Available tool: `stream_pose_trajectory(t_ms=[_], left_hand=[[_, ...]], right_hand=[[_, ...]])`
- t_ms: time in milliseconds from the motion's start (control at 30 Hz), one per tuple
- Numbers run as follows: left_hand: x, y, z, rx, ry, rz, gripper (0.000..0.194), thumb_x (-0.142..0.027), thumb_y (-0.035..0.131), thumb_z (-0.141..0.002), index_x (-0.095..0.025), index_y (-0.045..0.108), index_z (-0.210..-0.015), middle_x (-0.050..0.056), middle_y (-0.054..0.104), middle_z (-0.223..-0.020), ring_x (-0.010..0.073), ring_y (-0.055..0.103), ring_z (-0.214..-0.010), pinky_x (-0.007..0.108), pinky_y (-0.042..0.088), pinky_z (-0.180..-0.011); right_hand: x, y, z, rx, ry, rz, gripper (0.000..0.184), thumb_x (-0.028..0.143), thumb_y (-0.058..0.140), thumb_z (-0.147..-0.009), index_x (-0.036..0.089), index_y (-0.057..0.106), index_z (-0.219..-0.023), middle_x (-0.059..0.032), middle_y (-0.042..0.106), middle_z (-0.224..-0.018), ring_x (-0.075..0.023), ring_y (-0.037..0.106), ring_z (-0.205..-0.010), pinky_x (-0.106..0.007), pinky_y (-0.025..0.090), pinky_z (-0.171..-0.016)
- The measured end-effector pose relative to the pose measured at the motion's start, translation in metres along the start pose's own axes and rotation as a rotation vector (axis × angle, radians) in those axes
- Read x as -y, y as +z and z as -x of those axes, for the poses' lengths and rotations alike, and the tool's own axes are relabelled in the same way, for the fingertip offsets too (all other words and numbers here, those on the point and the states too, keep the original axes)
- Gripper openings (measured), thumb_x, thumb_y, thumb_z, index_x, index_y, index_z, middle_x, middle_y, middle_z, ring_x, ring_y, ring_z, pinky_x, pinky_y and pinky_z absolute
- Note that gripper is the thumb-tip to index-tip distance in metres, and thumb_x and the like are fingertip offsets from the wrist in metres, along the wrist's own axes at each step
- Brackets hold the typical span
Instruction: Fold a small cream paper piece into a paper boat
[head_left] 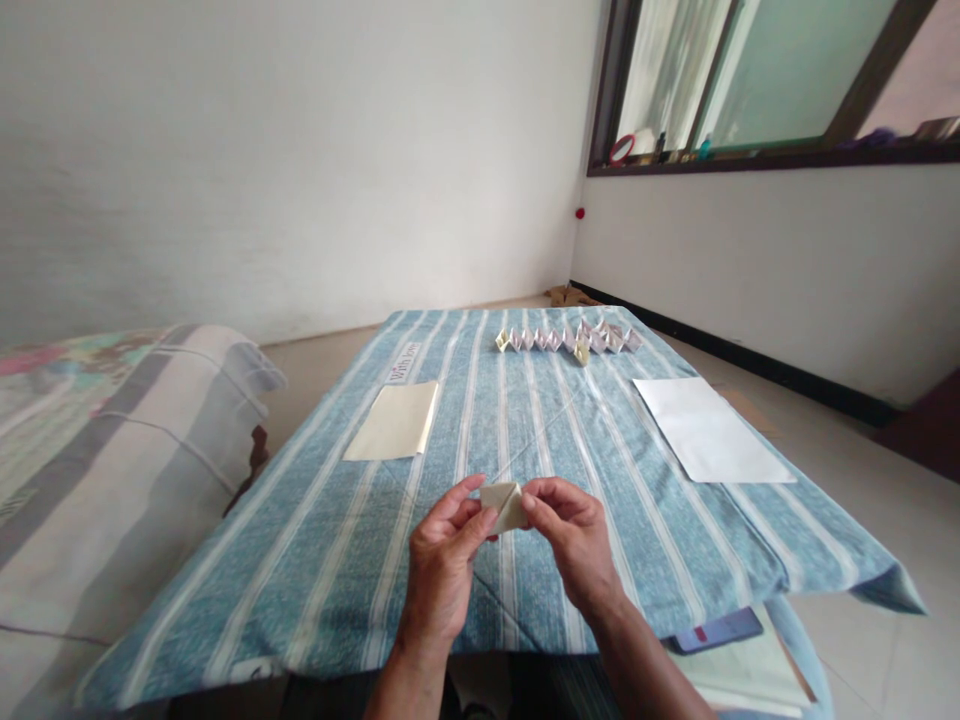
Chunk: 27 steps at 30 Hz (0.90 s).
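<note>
Two hands work above the near part of the counter (645, 545), which is covered with a blue-and-white striped cloth. The left hand (442, 560) is partly closed, its fingertips pinching the left side of a folded cream paper piece (507, 506); the right hand (574, 535) is likewise partly closed and pinches the right side. The piece is held in the air between both hands, above the cloth, and its fold shows as a diagonal crease. Below the counter's near right corner, a dark smartphone (716, 630) rests on a stack of papers (742, 675). Farther out, a flat cream paper sheet (394, 421) lies on the left of the cloth, and a flat white paper sheet (709, 430) lies on the right, partly overhanging the cloth edge. Neither sheet shows folds from this view. At the far end, a row of about a dozen small folded paper units (566, 340) extends across the cloth, with one loose unit (581, 353) just in front of it. Status as visible: the row is folded, one piece is in hand, and both sheets remain flat. Rolled bedding (112, 470) lies left of the counter.
</note>
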<state>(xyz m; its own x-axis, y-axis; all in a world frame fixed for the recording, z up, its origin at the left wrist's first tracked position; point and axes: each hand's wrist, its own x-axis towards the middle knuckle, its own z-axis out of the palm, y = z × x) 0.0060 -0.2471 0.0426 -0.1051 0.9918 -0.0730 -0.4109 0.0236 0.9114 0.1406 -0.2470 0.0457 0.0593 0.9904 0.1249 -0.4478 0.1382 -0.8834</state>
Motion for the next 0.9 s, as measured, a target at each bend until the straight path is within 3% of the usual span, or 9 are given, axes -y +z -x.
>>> stream_pose_trajectory(t_ms=[267, 600, 900], left_hand=[[-0.0022, -0.0006, -0.0002, 0.019, 0.006, -0.011, 0.047, -0.029, 0.085, -0.063, -0.016, 0.070, -0.105, 0.002, 0.073, -0.073, 0.0147, 0.065, -0.068, 0.022, 0.048, -0.061], [-0.0070, 0.0047, 0.0017, 0.024, -0.046, 0.050, 0.062, -0.024, 0.086, -0.059, -0.013, 0.064, -0.115, 0.004, 0.075, -0.073, 0.0138, 0.066, -0.065, 0.022, 0.050, -0.062], [-0.0075, 0.0019, 0.0011, 0.048, -0.130, 0.228, 0.056, -0.019, 0.090, -0.051, -0.019, 0.071, -0.103, 0.002, 0.075, -0.074, 0.0126, 0.068, -0.064, 0.019, 0.053, -0.061]], right_hand=[[0.0051, 0.0023, -0.0007, -0.054, 0.037, 0.061, 0.023, 0.036, 0.075, -0.072, 0.017, 0.068, -0.063, 0.0018, 0.058, -0.056, -0.0097, 0.049, -0.055, -0.023, 0.044, -0.056], [0.0010, 0.0011, -0.0003, 0.011, 0.016, 0.111, 0.021, 0.034, 0.071, -0.077, 0.017, 0.068, -0.066, 0.0012, 0.060, -0.059, -0.0112, 0.050, -0.058, -0.024, 0.041, -0.059], [0.0107, 0.0077, 0.0048, 0.009, -0.102, 0.287, 0.020, 0.031, 0.066, -0.080, 0.017, 0.067, -0.066, 0.0007, 0.061, -0.059, -0.0120, 0.052, -0.058, -0.025, 0.043, -0.058]])
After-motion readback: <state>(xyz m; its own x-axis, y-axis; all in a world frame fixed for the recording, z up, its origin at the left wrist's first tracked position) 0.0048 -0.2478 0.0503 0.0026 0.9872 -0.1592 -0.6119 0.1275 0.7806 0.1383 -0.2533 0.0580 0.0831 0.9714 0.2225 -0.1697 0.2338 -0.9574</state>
